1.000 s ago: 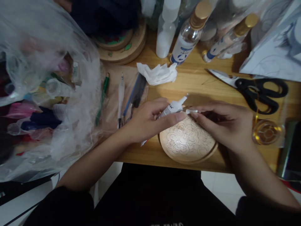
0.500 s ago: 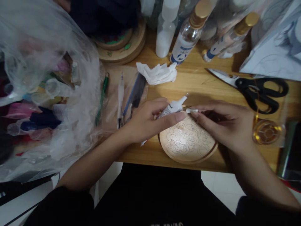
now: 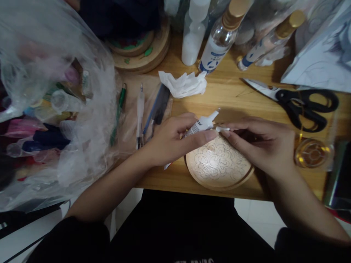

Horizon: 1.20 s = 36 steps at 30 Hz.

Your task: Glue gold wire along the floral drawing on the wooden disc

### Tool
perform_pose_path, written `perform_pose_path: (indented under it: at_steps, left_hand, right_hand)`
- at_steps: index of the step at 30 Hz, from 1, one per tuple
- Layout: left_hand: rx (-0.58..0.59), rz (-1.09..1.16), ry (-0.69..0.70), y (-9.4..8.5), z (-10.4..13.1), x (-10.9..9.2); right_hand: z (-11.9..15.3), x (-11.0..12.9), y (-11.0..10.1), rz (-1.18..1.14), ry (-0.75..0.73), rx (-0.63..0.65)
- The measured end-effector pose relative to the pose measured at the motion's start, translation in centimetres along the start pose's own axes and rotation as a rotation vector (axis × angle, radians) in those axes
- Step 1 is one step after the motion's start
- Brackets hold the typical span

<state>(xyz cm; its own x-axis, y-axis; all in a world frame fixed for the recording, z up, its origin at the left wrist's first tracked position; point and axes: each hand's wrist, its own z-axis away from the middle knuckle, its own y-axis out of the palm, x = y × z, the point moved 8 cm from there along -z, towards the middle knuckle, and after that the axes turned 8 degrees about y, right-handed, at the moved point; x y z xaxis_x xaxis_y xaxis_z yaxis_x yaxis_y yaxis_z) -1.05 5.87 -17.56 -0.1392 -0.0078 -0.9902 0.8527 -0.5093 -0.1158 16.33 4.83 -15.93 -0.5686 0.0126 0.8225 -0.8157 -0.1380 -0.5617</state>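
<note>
Head view: the counter (image 3: 227,98) spans mid-frame. At its lower centre lies the drawn disc (image 3: 203,175). Right of centre, the right hand (image 3: 263,146) has its grip pinched on a small white piece; left of centre, the left hand (image 3: 172,140) has its grip clamped around the tube (image 3: 201,126), which slants over the disc's upper left. A light squeeze seems best, nozzle (image 3: 214,115) tipped up as now. The white piece (image 3: 222,129), near the tube, probably wants a steady pinch, clear of the drawing (image 3: 212,159).
</note>
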Motion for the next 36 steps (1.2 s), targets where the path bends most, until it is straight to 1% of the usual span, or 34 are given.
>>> perform_pose_path:
  at_steps: [5,14,19,25,29,32,36]
  left_hand:
    - [-0.006,-0.014,0.004,0.0,0.0,-0.1]
    - [-0.009,0.006,-0.007,0.1,0.1,0.0]
    - [-0.01,0.016,-0.012,0.1,0.1,-0.1]
    - [-0.004,0.028,-0.011,0.1,0.0,0.1]
    - [-0.004,0.026,-0.016,0.1,0.0,0.1]
    - [-0.009,0.021,-0.023,0.1,0.0,0.2]
    - [-0.003,0.038,-0.02,0.2,0.0,0.2]
  right_hand:
    - [0.0,0.1,-0.2,-0.017,0.013,-0.022]
    - [0.0,0.7,0.3,0.026,-0.078,0.029]
    - [0.2,0.4,0.0,0.02,-0.058,-0.016]
    - [0.2,0.3,-0.1,-0.017,-0.051,-0.012]
    - [0.5,0.2,-0.3,-0.06,-0.023,-0.04]
    - [0.7,0.4,-0.6,-0.059,-0.004,-0.081]
    - [1.0,1.0,-0.9,-0.105,-0.027,-0.106]
